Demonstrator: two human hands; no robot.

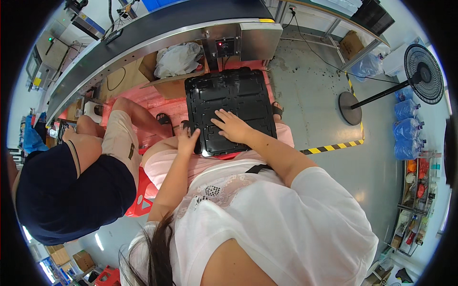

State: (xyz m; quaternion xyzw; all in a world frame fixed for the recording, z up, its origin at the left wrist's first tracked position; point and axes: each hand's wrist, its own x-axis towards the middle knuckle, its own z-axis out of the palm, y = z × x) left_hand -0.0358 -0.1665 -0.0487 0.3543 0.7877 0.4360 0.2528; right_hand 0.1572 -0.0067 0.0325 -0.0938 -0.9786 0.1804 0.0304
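Observation:
A large black moulded plastic panel [238, 93], squarish with raised ribs and stepped grooves, lies across my lap below the conveyor. My left hand [187, 140] is at its near left edge. The thumb reaches onto the top face, and the fingers run along the side, partly hidden. Flat on the panel's upper face, right of the middle, rests my right hand [232, 126] with its fingers extended. The panel's underside is out of sight.
A conveyor [162, 35] with a metal frame and control box [225, 46] spans ahead. Beneath it, a cardboard box [174, 88] holds a plastic bag. A person in dark clothing [81, 195] sits close at left. A standing fan [350, 107] and floor tape [329, 148] are at right.

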